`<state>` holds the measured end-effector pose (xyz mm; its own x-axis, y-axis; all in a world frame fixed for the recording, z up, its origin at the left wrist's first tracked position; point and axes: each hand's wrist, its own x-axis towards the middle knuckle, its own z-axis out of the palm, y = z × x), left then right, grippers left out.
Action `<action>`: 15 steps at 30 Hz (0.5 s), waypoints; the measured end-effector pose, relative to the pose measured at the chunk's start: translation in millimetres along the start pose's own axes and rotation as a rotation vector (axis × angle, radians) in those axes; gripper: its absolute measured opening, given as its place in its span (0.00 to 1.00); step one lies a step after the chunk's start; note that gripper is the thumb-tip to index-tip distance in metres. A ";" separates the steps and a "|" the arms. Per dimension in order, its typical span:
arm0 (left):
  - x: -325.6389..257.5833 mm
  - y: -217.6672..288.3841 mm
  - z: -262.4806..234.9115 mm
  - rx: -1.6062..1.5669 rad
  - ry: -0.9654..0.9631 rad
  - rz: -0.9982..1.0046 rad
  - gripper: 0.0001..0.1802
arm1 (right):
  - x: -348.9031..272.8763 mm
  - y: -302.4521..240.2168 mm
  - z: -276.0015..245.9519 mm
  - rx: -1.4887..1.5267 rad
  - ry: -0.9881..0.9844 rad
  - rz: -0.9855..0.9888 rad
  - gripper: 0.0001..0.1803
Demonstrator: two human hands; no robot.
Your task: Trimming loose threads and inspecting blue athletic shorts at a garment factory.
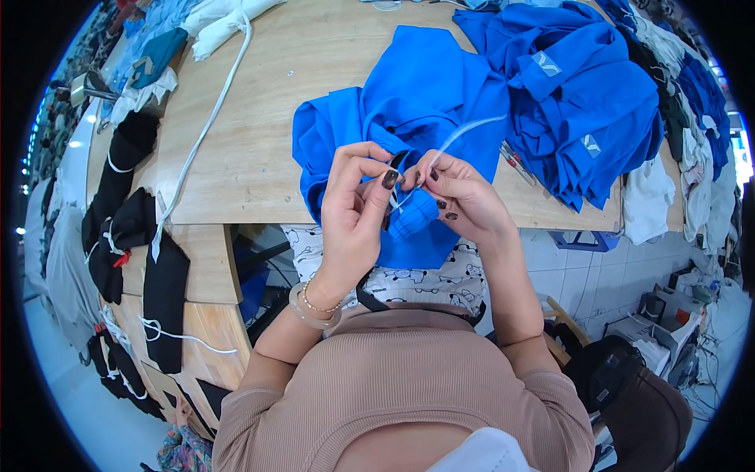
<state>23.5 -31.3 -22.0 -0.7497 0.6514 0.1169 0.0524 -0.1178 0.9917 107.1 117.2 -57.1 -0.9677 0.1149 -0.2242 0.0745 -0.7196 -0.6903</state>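
A bright blue garment [429, 86] is spread over the table edge and hangs down in front of me. My left hand [351, 208] pinches its gathered, ribbed-looking edge [414, 217] between thumb and fingers. Close beside it, my right hand [472, 200] is closed on the same bunched cloth, fingertips almost meeting those of the left. From between the right fingers a thin whitish, translucent strip [472, 127] sticks up and curves to the right. A short white piece shows at the left fingertips. Exactly what lies between the fingertips is partly hidden.
A pile of blue garments [598, 86] lies at the right. Small snips [517, 164] rest beside it. Rolled black bundles [167, 291] tied with white cord lie at the left, and a long white cord [211, 118] crosses the wooden table [259, 149]. A person's hand [182, 411] shows at lower left.
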 end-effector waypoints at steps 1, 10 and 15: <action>-2.2 -2.6 -0.2 -0.010 -0.011 -0.002 0.02 | 1.7 4.8 -3.2 0.057 -0.049 -0.004 0.02; 0.7 -11.9 -15.2 -0.182 0.043 -0.012 0.05 | -13.1 13.4 2.4 -0.196 0.132 0.170 0.04; 17.9 6.0 -14.2 -0.169 -0.059 -0.027 0.05 | -14.4 0.3 21.9 -0.455 0.101 0.144 0.04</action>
<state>1.0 -31.0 -14.7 -0.7088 0.6985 0.0983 -0.0824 -0.2203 0.9720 115.8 100.4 -39.0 -0.9132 0.1181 -0.3901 0.3258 -0.3638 -0.8727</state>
